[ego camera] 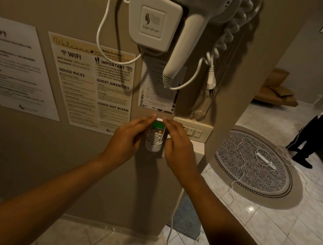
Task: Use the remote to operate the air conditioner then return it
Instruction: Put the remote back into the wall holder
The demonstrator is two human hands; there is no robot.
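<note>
Remote (157, 130) seated upright in wall holder (153, 145), flanked by both hands.
Left hand (128, 136) and right hand (176, 143) are held half-open beside it; a grip cannot be told.

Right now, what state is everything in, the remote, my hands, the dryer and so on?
remote: upright in its wall holder, screen lit green
left hand: open, fingers at the remote's top left
right hand: open, fingers at the remote's top right
hair dryer: hung on its wall mount
plug: dangling, unplugged
power strip: lying on the round rug
</note>
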